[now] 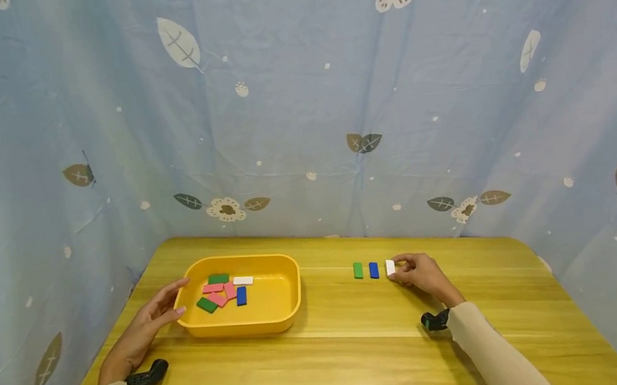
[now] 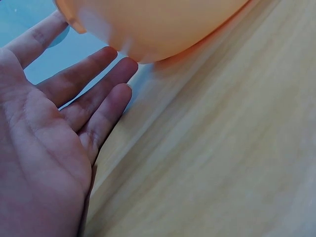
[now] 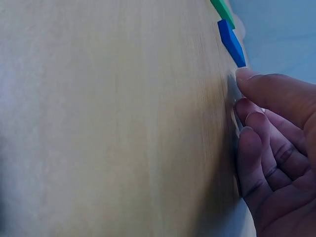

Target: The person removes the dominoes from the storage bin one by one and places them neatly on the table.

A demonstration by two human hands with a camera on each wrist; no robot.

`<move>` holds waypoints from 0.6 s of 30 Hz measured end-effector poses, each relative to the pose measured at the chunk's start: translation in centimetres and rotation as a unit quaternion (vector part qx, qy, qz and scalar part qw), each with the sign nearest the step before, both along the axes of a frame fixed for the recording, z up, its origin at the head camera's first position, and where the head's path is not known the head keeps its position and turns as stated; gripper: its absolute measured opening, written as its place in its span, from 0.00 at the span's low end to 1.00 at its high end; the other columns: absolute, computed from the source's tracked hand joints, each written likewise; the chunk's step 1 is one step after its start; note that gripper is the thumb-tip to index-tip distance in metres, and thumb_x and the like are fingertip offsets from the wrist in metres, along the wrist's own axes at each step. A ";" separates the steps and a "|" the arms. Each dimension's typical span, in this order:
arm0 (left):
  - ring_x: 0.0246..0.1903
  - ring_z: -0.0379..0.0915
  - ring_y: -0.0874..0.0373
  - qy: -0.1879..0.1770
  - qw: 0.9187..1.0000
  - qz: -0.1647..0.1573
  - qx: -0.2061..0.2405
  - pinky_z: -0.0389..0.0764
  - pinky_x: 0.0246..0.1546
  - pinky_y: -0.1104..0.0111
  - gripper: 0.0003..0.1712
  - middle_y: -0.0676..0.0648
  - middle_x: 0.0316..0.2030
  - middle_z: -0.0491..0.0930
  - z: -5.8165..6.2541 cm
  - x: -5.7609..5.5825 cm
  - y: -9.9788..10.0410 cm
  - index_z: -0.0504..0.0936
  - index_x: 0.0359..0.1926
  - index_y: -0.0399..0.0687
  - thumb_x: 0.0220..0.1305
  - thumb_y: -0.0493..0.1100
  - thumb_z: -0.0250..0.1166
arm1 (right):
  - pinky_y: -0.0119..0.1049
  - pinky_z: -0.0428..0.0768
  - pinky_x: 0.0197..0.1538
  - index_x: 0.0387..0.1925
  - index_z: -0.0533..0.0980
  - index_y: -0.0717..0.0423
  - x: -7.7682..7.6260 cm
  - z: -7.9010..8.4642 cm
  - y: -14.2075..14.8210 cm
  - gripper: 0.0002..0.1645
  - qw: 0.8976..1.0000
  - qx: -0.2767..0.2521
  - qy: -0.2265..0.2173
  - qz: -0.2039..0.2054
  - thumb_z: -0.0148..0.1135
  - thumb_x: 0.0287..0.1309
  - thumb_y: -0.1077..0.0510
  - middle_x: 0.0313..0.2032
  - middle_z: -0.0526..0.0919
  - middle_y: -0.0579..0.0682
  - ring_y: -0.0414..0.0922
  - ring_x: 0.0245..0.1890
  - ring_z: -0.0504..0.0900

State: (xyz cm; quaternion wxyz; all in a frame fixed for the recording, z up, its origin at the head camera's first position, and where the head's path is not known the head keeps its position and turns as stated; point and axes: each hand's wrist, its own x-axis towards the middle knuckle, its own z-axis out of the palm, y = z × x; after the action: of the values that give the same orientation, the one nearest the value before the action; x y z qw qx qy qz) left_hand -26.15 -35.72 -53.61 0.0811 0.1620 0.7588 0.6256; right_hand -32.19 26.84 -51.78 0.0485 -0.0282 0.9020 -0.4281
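Note:
In the head view a yellow plastic tub [image 1: 289, 322] holds several small flat tiles in green, pink, white and blue. My left hand [image 1: 139, 330] is at the tub's left end, its thumb and index finger touching the rim. The left wrist view shows the other fingers [image 2: 106, 94] nearly straight beside the tub wall. Right of the tub, a green tile [image 1: 358, 271], a blue tile [image 1: 373, 270] and a white tile [image 1: 390, 267] form a spaced row. My right hand [image 1: 423, 275] pinches the white tile between thumb and fingertips; the right wrist view largely hides it.
The wooden table [image 1: 338, 376] reaches back to a blue patterned curtain [image 1: 296, 113], which also hangs along both sides. Black wrist straps [image 1: 148, 376] sit on both wrists.

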 end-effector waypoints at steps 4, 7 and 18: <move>0.76 0.44 0.65 0.001 1.000 0.005 0.000 0.63 0.58 0.85 0.35 0.43 0.82 0.43 -0.2 -0.1 0.0 0.57 0.81 0.54 0.79 0.42 0.57 | 0.36 0.78 0.36 0.62 0.78 0.61 -0.1 -0.1 0.0 0.30 1.000 0.014 0.003 0.004 0.74 0.62 0.54 0.31 0.85 0.48 0.46 0.28 0.80; 0.76 0.45 0.65 0.002 1.000 0.006 -0.001 0.63 0.59 0.85 0.35 0.43 0.82 0.43 -0.2 -0.1 0.0 0.57 0.81 0.54 0.79 0.43 0.57 | 0.36 0.78 0.36 0.61 0.79 0.61 -0.1 -0.2 0.0 0.29 1.000 0.021 0.005 0.002 0.74 0.62 0.54 0.31 0.85 0.48 0.45 0.28 0.80; 0.75 0.45 0.65 0.001 1.000 0.006 -0.006 0.62 0.58 0.86 0.35 0.43 0.82 0.44 0.0 0.1 0.0 0.56 0.81 0.55 0.80 0.43 0.57 | 0.35 0.78 0.37 0.63 0.77 0.64 -0.2 0.0 0.0 0.32 1.000 0.025 -0.011 0.014 0.74 0.63 0.54 0.33 0.86 0.50 0.44 0.29 0.80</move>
State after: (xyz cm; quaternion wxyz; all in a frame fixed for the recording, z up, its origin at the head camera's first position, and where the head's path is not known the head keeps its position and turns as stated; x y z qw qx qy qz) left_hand -26.06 -35.70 -53.63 0.0774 0.1573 0.7633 0.6217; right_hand -32.37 26.89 -51.79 0.0650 -0.0348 0.9115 -0.4047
